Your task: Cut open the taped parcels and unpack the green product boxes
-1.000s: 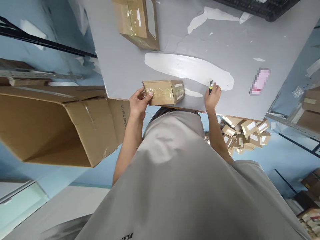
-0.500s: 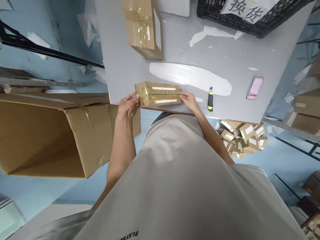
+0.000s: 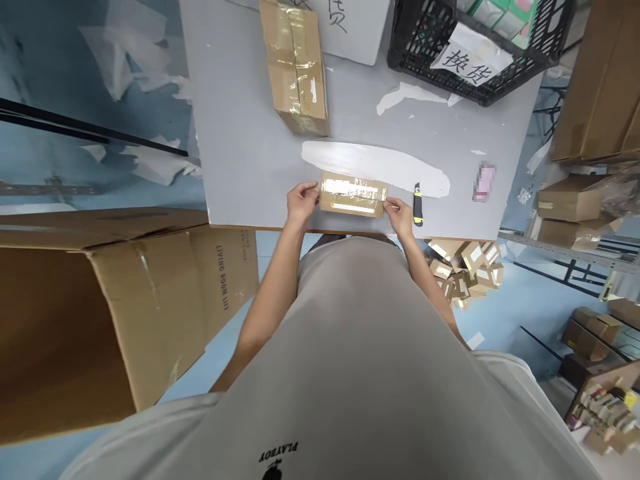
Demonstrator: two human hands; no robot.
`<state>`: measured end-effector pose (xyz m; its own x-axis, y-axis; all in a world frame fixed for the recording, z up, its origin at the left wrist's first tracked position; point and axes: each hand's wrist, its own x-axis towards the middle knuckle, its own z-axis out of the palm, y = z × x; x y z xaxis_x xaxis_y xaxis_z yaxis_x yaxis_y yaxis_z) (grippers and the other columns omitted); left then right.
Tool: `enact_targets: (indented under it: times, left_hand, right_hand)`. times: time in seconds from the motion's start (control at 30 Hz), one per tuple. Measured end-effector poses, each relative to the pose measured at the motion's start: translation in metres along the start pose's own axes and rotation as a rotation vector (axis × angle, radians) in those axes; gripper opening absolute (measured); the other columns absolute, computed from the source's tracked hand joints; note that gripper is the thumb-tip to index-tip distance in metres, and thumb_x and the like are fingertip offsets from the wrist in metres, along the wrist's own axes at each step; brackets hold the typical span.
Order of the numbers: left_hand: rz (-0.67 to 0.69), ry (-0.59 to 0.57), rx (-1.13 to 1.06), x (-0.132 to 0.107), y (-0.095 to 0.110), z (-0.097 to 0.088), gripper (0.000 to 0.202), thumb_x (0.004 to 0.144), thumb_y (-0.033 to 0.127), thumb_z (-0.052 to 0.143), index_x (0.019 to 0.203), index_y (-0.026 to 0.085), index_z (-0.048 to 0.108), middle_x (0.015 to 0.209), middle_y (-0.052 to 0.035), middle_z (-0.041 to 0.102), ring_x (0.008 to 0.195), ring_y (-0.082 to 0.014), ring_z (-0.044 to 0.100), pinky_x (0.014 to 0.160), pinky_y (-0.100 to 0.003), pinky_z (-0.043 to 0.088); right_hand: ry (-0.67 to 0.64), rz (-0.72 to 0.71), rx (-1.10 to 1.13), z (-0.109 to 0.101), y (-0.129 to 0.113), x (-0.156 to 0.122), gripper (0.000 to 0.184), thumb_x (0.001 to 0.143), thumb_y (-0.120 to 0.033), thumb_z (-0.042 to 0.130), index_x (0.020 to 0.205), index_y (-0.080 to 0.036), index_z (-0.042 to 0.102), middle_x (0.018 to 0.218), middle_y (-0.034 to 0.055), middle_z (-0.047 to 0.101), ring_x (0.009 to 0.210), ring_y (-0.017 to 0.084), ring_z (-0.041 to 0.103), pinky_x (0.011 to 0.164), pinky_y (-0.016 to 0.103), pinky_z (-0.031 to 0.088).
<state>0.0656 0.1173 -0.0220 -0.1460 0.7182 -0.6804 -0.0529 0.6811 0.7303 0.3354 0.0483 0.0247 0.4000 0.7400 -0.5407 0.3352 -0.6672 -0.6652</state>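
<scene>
Two hands — left [image 3: 301, 202], right [image 3: 399, 217] — fingers pinching box [image 3: 354, 195] ends, on grey table [image 3: 240, 153], knife [image 3: 418, 205] beside, cartons around.

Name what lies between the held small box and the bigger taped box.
Head view: beyond the small box, only grey table and a white patch.

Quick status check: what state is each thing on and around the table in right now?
small box: taped shut, held at both ends near the table edge.
left hand: closed on its left end.
right hand: closed on its right end.
utility knife: lying loose on the table, unheld.
larger box: taped shut, lying on the table.
black crate: loaded, paper sign on top.
big carton: open.
</scene>
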Motion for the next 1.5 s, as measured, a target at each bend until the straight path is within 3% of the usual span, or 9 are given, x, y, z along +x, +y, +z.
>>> enact_targets:
  times: [0.17, 0.4, 0.57, 0.7, 0.87, 0.97, 1.2, 1.33, 1.5]
  left_hand:
    - [0.091, 0.067, 0.14, -0.017, 0.003, -0.03, 0.019, 0.098, 0.036, 0.088, 0.099, 0.02, 0.078, 0.104, -0.0087, 0.084, 0.108, -0.0241, 0.077, 0.101, -0.032, 0.063]
    - [0.201, -0.048, 0.263, -0.015, 0.0, -0.04, 0.022, 0.102, 0.037, 0.078, 0.088, 0.02, 0.078, 0.089, -0.0045, 0.08, 0.1, -0.0241, 0.077, 0.099, -0.032, 0.06]
    - [0.299, -0.173, 0.469, -0.009, -0.01, -0.042, 0.036, 0.097, 0.028, 0.08, 0.132, 0.019, 0.082, 0.086, 0.0009, 0.076, 0.098, -0.0244, 0.079, 0.107, -0.039, 0.062]
    - [0.425, -0.243, 0.543, -0.005, -0.023, -0.057, 0.053, 0.094, 0.023, 0.088, 0.146, 0.023, 0.078, 0.134, -0.0111, 0.079, 0.132, -0.0289, 0.078, 0.125, -0.044, 0.06]
    - [0.613, -0.352, 0.764, -0.001, -0.039, -0.072, 0.101, 0.08, 0.016, 0.101, 0.173, 0.029, 0.063, 0.197, -0.0193, 0.026, 0.173, -0.0452, 0.053, 0.142, -0.056, 0.051]
    - [0.74, -0.447, 0.929, 0.0, -0.039, -0.075, 0.107, 0.087, 0.016, 0.097, 0.183, 0.029, 0.052, 0.205, -0.0211, 0.004, 0.183, -0.0518, 0.036, 0.145, -0.066, 0.044]
    - [0.843, -0.563, 1.281, -0.003, -0.012, -0.066, 0.066, 0.093, 0.018, 0.089, 0.158, 0.02, 0.077, 0.206, -0.018, 0.007, 0.19, -0.0532, 0.006, 0.151, -0.077, 0.021]
    - [0.879, -0.571, 1.343, -0.008, -0.002, -0.065, 0.059, 0.092, 0.016, 0.089, 0.15, 0.017, 0.081, 0.206, -0.0185, 0.007, 0.191, -0.0494, 0.004, 0.153, -0.072, 0.019]
    - [0.919, -0.52, 1.285, -0.027, 0.004, -0.085, 0.062, 0.096, 0.024, 0.091, 0.156, 0.019, 0.075, 0.204, -0.0221, 0.014, 0.19, -0.0489, 0.013, 0.149, -0.072, 0.032]
  right_hand:
    - [0.002, 0.006, -0.009, 0.022, -0.006, -0.012, 0.031, 0.104, -0.039, 0.075, 0.122, -0.016, 0.083, 0.13, 0.0166, 0.09, 0.119, 0.025, 0.086, 0.11, 0.037, 0.068]
    - [-0.038, -0.127, -0.198, 0.036, -0.014, -0.023, 0.054, 0.112, -0.046, 0.067, 0.161, -0.024, 0.07, 0.141, 0.0111, 0.086, 0.111, 0.024, 0.082, 0.113, 0.043, 0.067]
    - [-0.059, -0.229, -0.46, 0.04, -0.028, -0.025, 0.075, 0.118, -0.044, 0.055, 0.19, -0.025, 0.043, 0.143, 0.0121, 0.084, 0.116, 0.031, 0.08, 0.118, 0.052, 0.066]
    - [-0.084, -0.224, -0.624, 0.041, -0.043, -0.02, 0.081, 0.119, -0.038, 0.051, 0.196, -0.026, 0.029, 0.132, 0.0117, 0.086, 0.115, 0.035, 0.08, 0.118, 0.058, 0.064]
    - [-0.101, -0.166, -0.839, 0.047, -0.066, -0.01, 0.085, 0.12, -0.035, 0.054, 0.198, -0.021, 0.022, 0.142, 0.0185, 0.084, 0.13, 0.041, 0.078, 0.121, 0.056, 0.061]
    - [-0.089, -0.129, -0.895, 0.053, -0.078, -0.009, 0.086, 0.12, -0.036, 0.059, 0.197, -0.02, 0.023, 0.152, 0.0231, 0.08, 0.135, 0.043, 0.077, 0.119, 0.056, 0.061]
    - [-0.025, -0.11, -0.81, 0.054, -0.07, -0.021, 0.066, 0.118, -0.016, 0.047, 0.184, -0.014, 0.047, 0.148, 0.0232, 0.079, 0.133, 0.039, 0.078, 0.119, 0.05, 0.061]
    - [0.04, -0.062, -0.718, 0.054, -0.049, -0.028, 0.051, 0.118, -0.013, 0.044, 0.164, -0.015, 0.067, 0.154, 0.0214, 0.074, 0.131, 0.033, 0.078, 0.116, 0.044, 0.063]
    - [0.092, -0.114, -0.668, 0.068, -0.033, -0.04, 0.052, 0.118, -0.017, 0.05, 0.168, -0.019, 0.065, 0.162, 0.0211, 0.065, 0.14, 0.033, 0.072, 0.116, 0.045, 0.064]
